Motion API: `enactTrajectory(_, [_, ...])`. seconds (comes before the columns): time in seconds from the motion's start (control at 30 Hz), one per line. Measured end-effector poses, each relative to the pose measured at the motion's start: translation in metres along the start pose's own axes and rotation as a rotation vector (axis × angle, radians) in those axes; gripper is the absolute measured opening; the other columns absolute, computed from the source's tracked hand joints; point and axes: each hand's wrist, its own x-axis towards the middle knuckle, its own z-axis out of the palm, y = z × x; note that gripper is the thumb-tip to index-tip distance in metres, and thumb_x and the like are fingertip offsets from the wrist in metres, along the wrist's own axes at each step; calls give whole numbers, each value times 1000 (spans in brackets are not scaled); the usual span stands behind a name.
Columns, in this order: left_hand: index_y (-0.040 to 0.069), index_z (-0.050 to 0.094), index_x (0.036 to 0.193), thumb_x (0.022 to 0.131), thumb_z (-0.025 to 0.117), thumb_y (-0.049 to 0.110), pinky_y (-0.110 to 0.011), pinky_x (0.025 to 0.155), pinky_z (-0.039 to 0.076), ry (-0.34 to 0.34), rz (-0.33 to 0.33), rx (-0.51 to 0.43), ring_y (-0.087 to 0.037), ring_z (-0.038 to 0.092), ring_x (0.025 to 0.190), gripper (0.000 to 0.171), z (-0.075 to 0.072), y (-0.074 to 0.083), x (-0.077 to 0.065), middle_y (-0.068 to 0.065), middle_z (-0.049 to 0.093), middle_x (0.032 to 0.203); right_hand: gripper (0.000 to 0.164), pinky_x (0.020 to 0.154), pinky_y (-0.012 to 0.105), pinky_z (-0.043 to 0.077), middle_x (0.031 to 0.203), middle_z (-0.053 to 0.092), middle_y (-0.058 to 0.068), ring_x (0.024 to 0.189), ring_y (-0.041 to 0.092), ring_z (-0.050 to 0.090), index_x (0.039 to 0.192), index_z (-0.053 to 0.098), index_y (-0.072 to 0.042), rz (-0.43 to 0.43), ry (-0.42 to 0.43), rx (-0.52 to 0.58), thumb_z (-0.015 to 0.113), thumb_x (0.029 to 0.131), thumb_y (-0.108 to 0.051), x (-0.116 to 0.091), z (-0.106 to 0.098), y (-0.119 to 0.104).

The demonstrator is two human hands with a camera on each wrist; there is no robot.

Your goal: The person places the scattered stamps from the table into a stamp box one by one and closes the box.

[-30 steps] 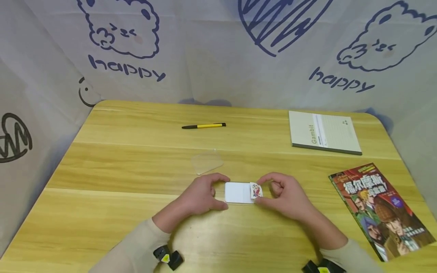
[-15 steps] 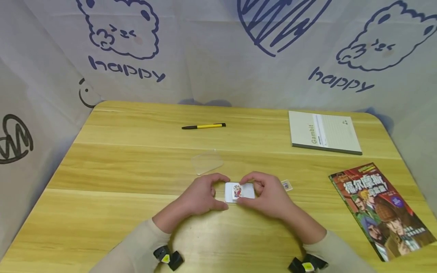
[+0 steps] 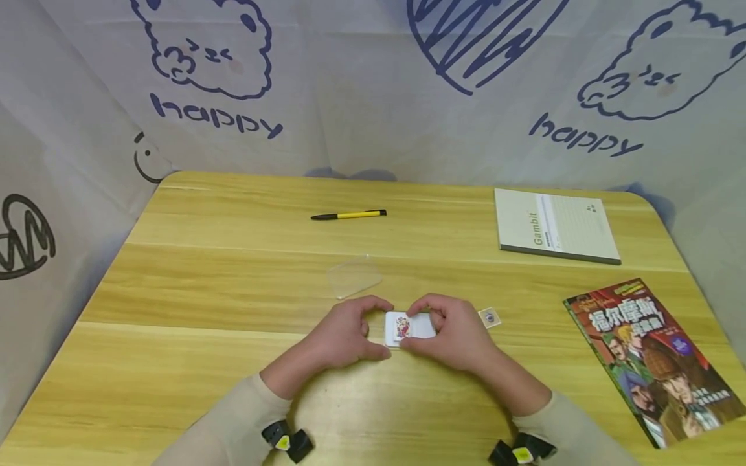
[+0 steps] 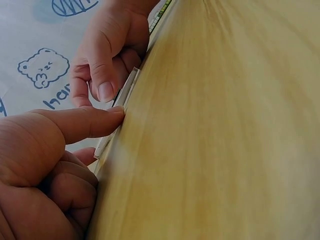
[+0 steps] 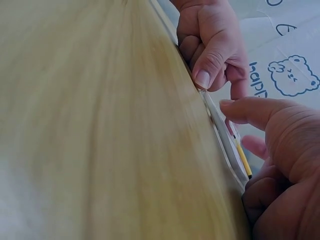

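Note:
A small shallow white case [image 3: 424,325] lies on the wooden table between both hands. My left hand [image 3: 344,333] grips its left end, with the thumb at the near edge and the forefinger at the far edge. My right hand [image 3: 457,333] pinches a small white card [image 3: 403,327] with a colourful, mostly red print, over the left part of the case. In the left wrist view, the left thumb [image 4: 102,122] sits at the case's side, close to the tabletop. From the right wrist, the right thumb [image 5: 250,111] shows just above the case.
A clear plastic lid [image 3: 354,277] lies behind the left hand. Right of the right hand is a small square card [image 3: 489,317] with a bluish print. Farther out are a yellow-and-black pen [image 3: 348,215], a notebook [image 3: 557,226] and a comic-style book [image 3: 655,362].
My right hand has moved left with the printed card, from the case's right end to its left part. The small bluish-print card has come into sight. The left hand has stayed put.

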Motion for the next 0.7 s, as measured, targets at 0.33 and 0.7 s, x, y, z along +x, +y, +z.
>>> enactTrajectory(0.33, [11, 60, 131, 73, 89, 11, -25, 44, 32, 7, 9, 9, -8, 37, 46, 65, 0, 0, -1, 5, 41, 57, 40, 52, 26, 47, 58, 45, -5, 61, 11, 55, 97, 74, -18, 22, -11, -61, 95, 65, -26, 1, 2, -2])
enactTrajectory(0.7, [11, 61, 131, 73, 89, 11, -25, 44, 33, 9, 10, 2, -9, 37, 47, 65, 0, 0, 0, 5, 41, 57, 41, 57, 30, 49, 78, 64, -5, 68, 13, 58, 96, 74, -22, 46, 11, -89, 96, 63, -29, 3, 2, -2])
